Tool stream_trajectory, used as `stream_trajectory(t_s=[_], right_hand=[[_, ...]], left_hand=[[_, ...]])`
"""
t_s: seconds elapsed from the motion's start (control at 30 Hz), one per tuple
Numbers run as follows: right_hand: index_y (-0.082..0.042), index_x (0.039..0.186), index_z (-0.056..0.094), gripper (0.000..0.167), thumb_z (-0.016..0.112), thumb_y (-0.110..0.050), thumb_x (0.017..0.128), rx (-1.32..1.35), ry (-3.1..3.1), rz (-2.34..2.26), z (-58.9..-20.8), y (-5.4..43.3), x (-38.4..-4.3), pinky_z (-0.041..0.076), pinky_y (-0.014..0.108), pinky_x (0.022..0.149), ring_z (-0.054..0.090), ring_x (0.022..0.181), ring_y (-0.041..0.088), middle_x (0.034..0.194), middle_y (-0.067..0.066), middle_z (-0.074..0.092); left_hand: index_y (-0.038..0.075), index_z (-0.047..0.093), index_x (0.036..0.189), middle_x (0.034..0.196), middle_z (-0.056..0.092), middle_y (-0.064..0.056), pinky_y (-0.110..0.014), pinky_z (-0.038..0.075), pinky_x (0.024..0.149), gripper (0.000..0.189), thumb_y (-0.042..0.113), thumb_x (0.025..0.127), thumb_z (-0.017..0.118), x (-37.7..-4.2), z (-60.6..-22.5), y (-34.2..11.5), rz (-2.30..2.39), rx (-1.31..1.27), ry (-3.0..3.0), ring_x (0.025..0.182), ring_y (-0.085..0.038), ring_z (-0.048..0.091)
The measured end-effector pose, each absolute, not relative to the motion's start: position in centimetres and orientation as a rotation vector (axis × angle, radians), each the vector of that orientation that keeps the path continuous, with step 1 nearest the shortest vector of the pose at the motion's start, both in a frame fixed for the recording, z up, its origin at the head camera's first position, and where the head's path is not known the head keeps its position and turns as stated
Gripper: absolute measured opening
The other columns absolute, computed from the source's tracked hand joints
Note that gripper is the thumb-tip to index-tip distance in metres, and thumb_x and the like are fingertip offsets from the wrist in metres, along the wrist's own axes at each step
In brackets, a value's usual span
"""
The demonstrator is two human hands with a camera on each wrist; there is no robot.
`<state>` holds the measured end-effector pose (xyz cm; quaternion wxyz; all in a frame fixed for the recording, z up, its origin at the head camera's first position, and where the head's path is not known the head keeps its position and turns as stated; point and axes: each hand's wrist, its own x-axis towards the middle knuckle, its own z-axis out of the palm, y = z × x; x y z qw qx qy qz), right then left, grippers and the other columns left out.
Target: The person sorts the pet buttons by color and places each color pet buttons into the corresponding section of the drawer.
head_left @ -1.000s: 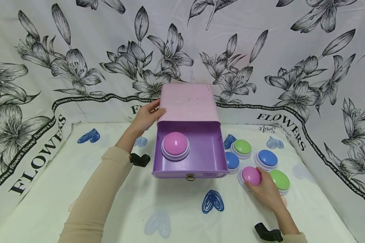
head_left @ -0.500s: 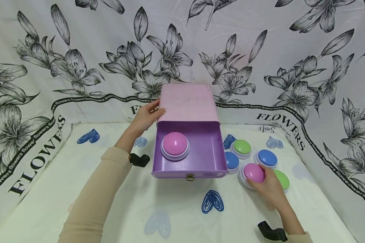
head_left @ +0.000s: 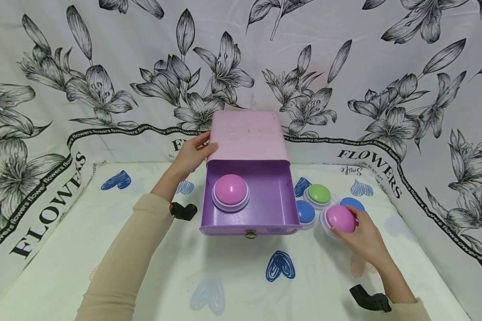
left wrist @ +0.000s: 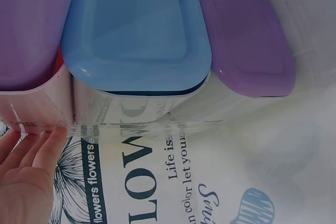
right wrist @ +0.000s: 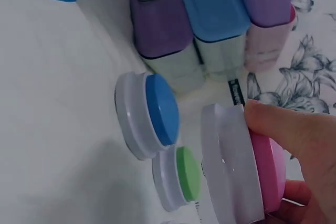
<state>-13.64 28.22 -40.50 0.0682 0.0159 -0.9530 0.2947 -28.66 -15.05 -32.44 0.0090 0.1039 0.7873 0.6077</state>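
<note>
In the head view my right hand [head_left: 365, 236] grips a domed pink push button [head_left: 340, 218] with a white base, thumb and fingers around its edge; the right wrist view shows the white base [right wrist: 228, 161] lifted and tilted. My left hand [head_left: 193, 154] rests against the left side of the pink drawer cabinet [head_left: 247, 133], its fingers straight along the side in the left wrist view. Pulled out in front is the purple top drawer [head_left: 271, 194], with another pink push button [head_left: 230, 189] standing at its left.
Right of the drawer lie a blue button [head_left: 305, 211], a green button [head_left: 319, 193] and a second blue button [head_left: 352, 203], partly covered by the held one. Lower in the cabinet are a blue drawer [left wrist: 136, 35] and another purple drawer [left wrist: 252, 40], with ring pulls.
My right hand has lifted the pink button and moved it up and slightly right, covering part of a blue button and hiding the green one at right. The left hand stays put.
</note>
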Motion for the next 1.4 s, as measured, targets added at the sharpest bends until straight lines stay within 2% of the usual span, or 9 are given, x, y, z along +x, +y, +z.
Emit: stream_trajectory(t_s=[0.73,1.0,1.4], right_hand=[[0.004,0.134,0.037,0.078,0.077,-0.025,0.074,0.294,-2.756,0.803,-34.3,27.7,-15.3,0.051,0.052,0.074,0.051,0.099,0.037,0.119,0.024,0.046],[0.002,0.133,0.039,0.077,0.079,-0.021,0.072,0.408,-2.717,0.789,-32.4,26.2,-15.8,0.050,0.055,0.076,0.051,0.102,0.036,0.120,0.021,0.047],[0.001,0.128,0.042,0.075,0.082,-0.015,0.066,0.603,-2.696,0.691,-29.8,23.5,-16.4,0.053,0.048,0.077,0.050,0.105,0.030,0.121,0.016,0.047]], left_hand=[[0.013,0.032,0.144,0.148,0.032,-0.006,-0.038,0.036,0.105,0.067,0.035,0.088,0.061,-28.5,-32.3,-15.2,1.888,0.320,2.460,0.133,-0.024,0.036],[0.013,0.032,0.144,0.148,0.032,-0.006,-0.037,0.037,0.105,0.066,0.034,0.088,0.061,-28.5,-32.4,-15.1,1.894,0.319,2.462,0.132,-0.024,0.037],[0.014,0.033,0.144,0.148,0.033,-0.005,-0.038,0.037,0.104,0.066,0.035,0.087,0.062,-28.7,-32.5,-15.1,1.912,0.319,2.442,0.132,-0.023,0.037]])
